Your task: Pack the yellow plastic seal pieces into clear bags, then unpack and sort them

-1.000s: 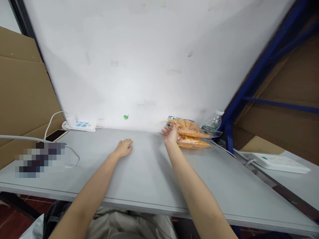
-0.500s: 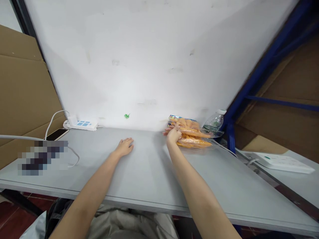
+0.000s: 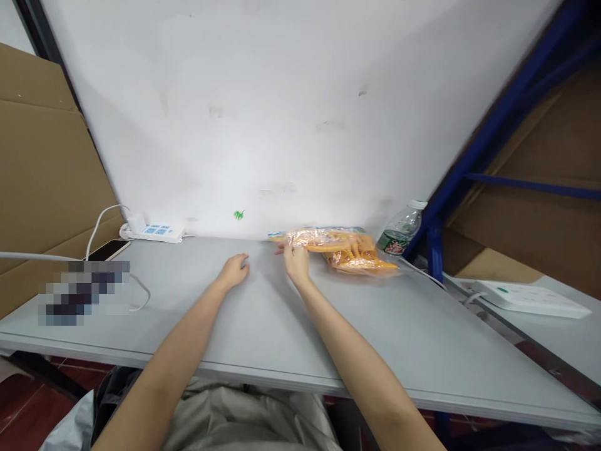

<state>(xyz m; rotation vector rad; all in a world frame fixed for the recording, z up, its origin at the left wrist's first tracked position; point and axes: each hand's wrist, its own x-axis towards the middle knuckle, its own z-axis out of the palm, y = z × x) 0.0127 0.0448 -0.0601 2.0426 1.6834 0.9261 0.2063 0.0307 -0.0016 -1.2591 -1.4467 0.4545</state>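
My right hand [image 3: 295, 262] is closed on the left end of a clear plastic bag with orange contents [image 3: 323, 238], which is smeared by motion. The orange contents' kind cannot be made out. Behind and to the right lies a second clear bag of orange contents [image 3: 359, 260], partly covered by the first. My left hand [image 3: 235, 271] hovers over or rests on the grey table [image 3: 267, 326], holding nothing, with thumb and fingers apart and loosely curled.
A clear bottle with a green label [image 3: 402, 228] leans by the blue frame at right. A power strip [image 3: 159, 232], a phone [image 3: 109, 250] and white cables are at left, beside cardboard [image 3: 42, 163]. A white wall [image 3: 282, 125] closes the back. Another power strip [image 3: 533, 298] lies far right.
My right hand has moved left, pulling the upper bag with it away from the lower one. The bottle's label shows more now. My left hand has curled slightly and barely moved.
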